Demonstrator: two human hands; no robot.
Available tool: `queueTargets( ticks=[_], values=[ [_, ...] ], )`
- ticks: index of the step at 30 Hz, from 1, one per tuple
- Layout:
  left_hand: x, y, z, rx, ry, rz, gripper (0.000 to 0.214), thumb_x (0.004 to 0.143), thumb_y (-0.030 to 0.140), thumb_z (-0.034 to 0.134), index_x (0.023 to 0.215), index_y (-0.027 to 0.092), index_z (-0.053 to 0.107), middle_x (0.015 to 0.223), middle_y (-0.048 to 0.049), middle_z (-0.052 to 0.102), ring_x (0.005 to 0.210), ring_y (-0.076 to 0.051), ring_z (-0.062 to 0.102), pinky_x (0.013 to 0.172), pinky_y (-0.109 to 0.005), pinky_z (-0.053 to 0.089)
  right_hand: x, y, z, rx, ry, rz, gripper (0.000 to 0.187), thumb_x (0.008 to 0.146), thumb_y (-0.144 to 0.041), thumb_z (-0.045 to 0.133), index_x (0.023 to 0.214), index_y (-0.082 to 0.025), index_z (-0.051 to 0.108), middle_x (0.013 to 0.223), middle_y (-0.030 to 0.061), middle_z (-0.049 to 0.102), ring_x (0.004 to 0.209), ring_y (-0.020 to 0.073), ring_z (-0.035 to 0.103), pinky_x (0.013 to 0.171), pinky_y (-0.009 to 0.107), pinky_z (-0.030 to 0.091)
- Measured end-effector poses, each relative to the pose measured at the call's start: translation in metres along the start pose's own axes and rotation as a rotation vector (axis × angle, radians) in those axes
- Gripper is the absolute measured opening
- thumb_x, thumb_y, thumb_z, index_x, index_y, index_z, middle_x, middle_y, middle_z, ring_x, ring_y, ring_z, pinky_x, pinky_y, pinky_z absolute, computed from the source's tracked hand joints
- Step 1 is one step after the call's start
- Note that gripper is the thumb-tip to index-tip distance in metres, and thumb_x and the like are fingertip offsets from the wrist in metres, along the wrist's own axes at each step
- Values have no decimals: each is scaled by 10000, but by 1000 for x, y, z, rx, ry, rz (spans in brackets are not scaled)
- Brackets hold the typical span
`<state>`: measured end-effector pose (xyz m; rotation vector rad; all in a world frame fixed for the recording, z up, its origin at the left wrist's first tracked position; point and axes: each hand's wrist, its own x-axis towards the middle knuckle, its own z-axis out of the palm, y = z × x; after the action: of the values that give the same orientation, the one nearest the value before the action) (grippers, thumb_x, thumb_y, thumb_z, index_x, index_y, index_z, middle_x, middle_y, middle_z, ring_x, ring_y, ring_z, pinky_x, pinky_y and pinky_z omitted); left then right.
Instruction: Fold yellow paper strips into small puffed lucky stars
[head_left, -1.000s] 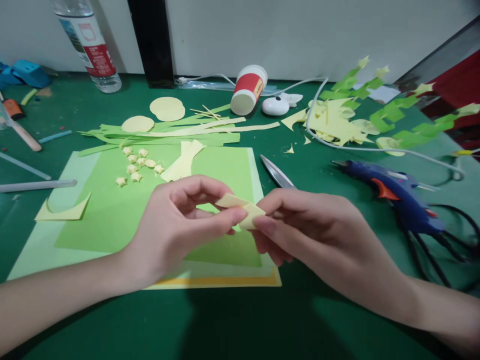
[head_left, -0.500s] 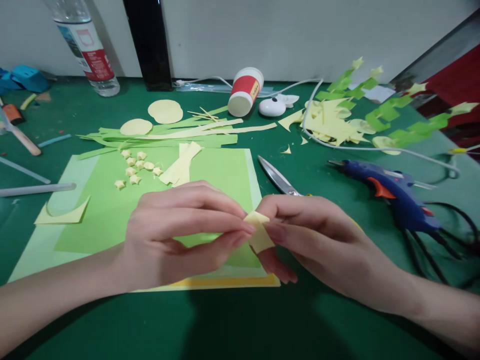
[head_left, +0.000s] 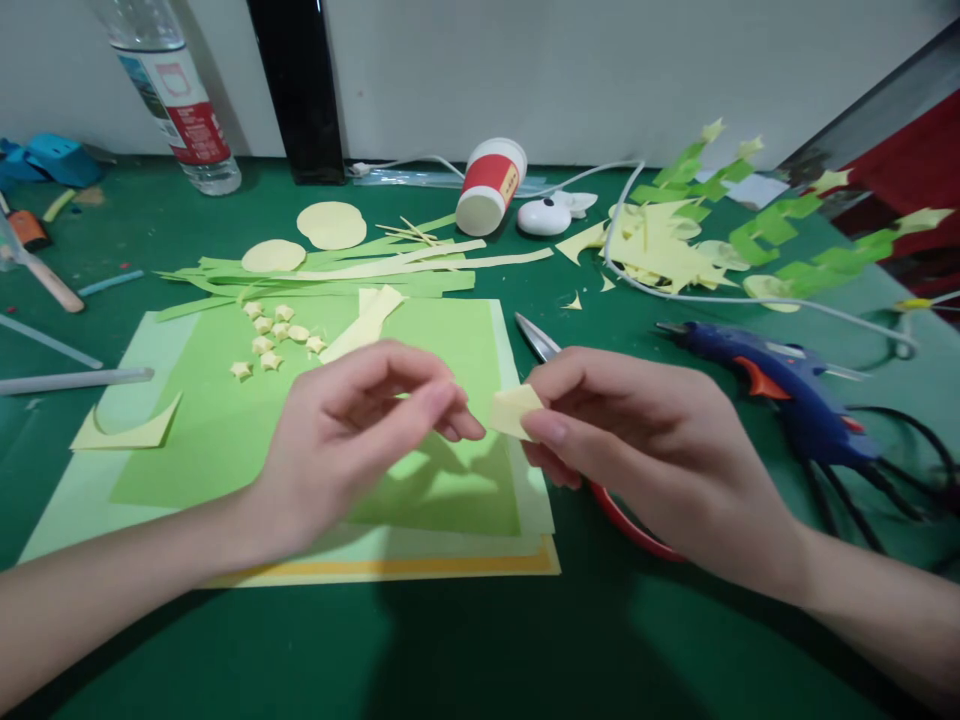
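While our forearms reach in low over the green table (head_left: 480,650), our right hand (head_left: 645,450) pinches a small folded yellow paper piece (head_left: 514,410) between thumb and fingers. The piece is in the air above the right edge of the stacked green sheets (head_left: 225,440). Our left hand (head_left: 352,430) holds nothing: its fingers are loosely curled, thumb and forefinger a little apart, with the tips just beside the paper piece and apparently clear of it. Under our right hand lie the scissors (head_left: 537,336), the blade tip poking out past the knuckles and a red handle loop showing below the palm. To the right rests a blue glue gun (head_left: 780,375) with its black cord. Farther up the sheets we see a cluster of tiny paper stars (head_left: 270,335) and a few short yellow strips (head_left: 364,322). Beyond them lie long green and yellow strips (head_left: 337,270), two yellow discs (head_left: 330,225), a tipped paper cup (head_left: 489,185) and, far left, a plastic bottle (head_left: 184,110).
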<state>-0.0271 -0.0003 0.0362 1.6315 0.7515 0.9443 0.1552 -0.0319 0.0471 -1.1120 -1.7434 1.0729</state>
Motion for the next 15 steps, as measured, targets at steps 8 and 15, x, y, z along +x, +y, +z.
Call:
queueTargets(
  ticks=[8,15],
  values=[
    [4,-4,1,143,-388,16,212,871,255,407,745,141,534,656,9,544,591,-72,513,549,-165,419,3,0,-3,48,-224,82,134,818,-187,512,689,-153,510,558,-36,466,478,49,385,416,160,323],
    [4,-5,-1,141,-433,-44,208,831,172,438,673,128,566,615,-5,579,552,-81,527,514,-175,420,1,0,-3,-67,-197,-11,107,813,-155,511,710,-145,538,578,-11,535,512,65,468,439,170,356]
  ],
)
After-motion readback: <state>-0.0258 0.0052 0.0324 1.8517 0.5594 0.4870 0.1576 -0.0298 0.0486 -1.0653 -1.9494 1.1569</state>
